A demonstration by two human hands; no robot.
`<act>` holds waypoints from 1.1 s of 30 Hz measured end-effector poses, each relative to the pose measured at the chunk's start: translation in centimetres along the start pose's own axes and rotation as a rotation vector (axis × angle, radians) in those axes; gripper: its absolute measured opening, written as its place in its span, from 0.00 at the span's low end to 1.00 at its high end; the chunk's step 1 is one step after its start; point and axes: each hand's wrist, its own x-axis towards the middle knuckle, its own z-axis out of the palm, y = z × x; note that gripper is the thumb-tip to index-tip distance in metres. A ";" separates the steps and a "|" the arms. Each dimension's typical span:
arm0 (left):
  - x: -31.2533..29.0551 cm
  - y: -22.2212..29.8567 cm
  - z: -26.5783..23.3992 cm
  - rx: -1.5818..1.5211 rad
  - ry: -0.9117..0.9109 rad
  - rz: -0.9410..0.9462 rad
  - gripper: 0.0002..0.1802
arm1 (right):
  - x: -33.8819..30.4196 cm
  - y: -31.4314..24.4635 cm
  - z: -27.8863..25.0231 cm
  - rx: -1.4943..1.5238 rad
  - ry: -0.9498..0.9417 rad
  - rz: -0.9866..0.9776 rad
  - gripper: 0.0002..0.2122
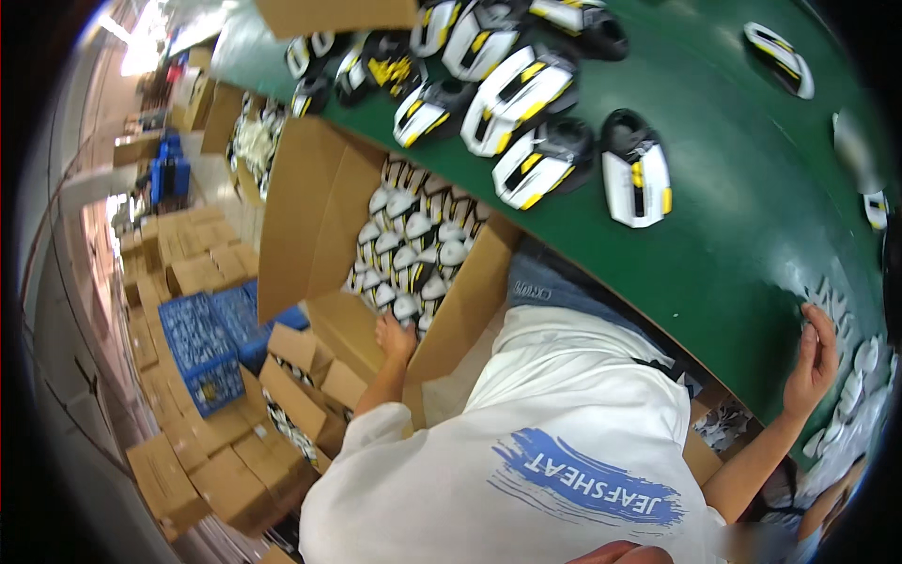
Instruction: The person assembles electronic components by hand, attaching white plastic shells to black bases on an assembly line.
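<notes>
My left hand (pixel 396 336) reaches down into an open cardboard box (pixel 310 202) beside the table. It is at the near edge of the rows of white-and-black plastic parts (pixel 404 254) packed inside; its fingertips are partly hidden, so I cannot tell whether it grips one. Over the right end of the green table (pixel 714 244), my right hand (pixel 813 367) is raised with its fingers apart and nothing visible in them. Grey-white plastic pieces (pixel 832 301) lie close to its fingertips. Several white, black and yellow shell-shaped parts (pixel 637 174) lie on the table's far left half.
Another such part (pixel 780 59) lies alone at the far right. White curved pieces (pixel 850 395) line the table's right edge, near another person's arm (pixel 832 498). On the floor to the left stand blue crates (pixel 199 352) and stacked cardboard boxes (pixel 235 479).
</notes>
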 end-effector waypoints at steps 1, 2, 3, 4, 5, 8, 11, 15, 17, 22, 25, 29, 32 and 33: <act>-0.1 0.5 -0.5 -0.045 -0.023 -0.002 0.50 | -0.6 -0.1 0.0 0.019 -0.007 0.012 0.12; 0.0 1.4 -1.3 -0.086 -0.046 -0.008 0.52 | -0.9 -0.8 -0.3 0.020 0.030 0.023 0.12; 0.4 3.1 -2.5 -0.083 -0.021 0.019 0.52 | -0.8 -1.5 -1.1 -0.180 0.001 -0.006 0.13; 0.5 5.0 -4.0 -0.125 0.100 -0.035 0.50 | -0.9 -2.1 -1.8 -0.384 -0.031 -0.029 0.13; 0.8 7.4 -5.0 -0.190 0.195 -0.078 0.48 | -1.7 -3.6 -3.1 -0.413 0.001 -0.016 0.13; 3.9 14.9 -14.5 -0.646 0.595 0.394 0.42 | -3.3 -4.3 -4.1 -0.817 0.022 -0.106 0.18; 3.7 28.2 -27.2 -0.811 0.841 0.848 0.36 | -2.8 -2.2 -1.9 -0.967 0.062 -0.062 0.25; 2.7 44.6 -39.5 -0.725 0.807 1.460 0.29 | -2.3 -0.8 -2.0 -0.987 0.038 -0.007 0.24; 4.4 52.9 -41.8 -0.744 0.487 1.497 0.28 | -1.8 -0.7 -2.1 -0.969 0.074 0.000 0.24; 17.9 68.2 -42.7 -0.383 0.212 1.378 0.39 | -2.7 -3.2 -2.7 -0.753 0.317 -0.052 0.24; 27.9 67.3 -43.0 -0.338 0.219 1.196 0.44 | -6.1 -1.7 -4.8 -0.699 0.469 0.018 0.20; 26.6 68.5 -44.0 -0.577 0.204 1.148 0.41 | -11.4 -1.4 -7.9 -0.714 0.545 0.217 0.11; 15.8 69.1 -43.3 -0.860 0.072 1.432 0.36 | -14.5 -2.9 -9.7 -0.929 0.552 0.361 0.09; 10.0 66.1 -43.9 -0.905 0.025 1.471 0.35 | -14.5 -3.7 -10.1 -0.945 0.534 0.487 0.10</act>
